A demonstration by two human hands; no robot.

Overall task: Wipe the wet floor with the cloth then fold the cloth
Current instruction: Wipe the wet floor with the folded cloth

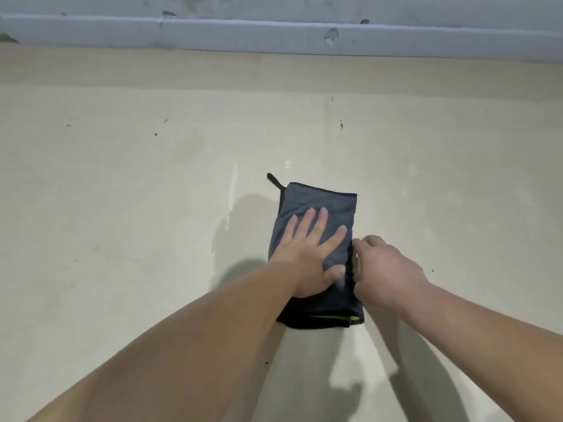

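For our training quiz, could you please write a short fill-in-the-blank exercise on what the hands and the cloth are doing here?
1. The left hand lies ____ on top of the grey cloth, fingers spread.
2. The right hand pinches the cloth's ____ edge.
3. The cloth lies on the ____, folded into a narrow rectangle.
4. A small black loop sticks out at the cloth's far ____ corner.

Missing words: flat; right; floor; left
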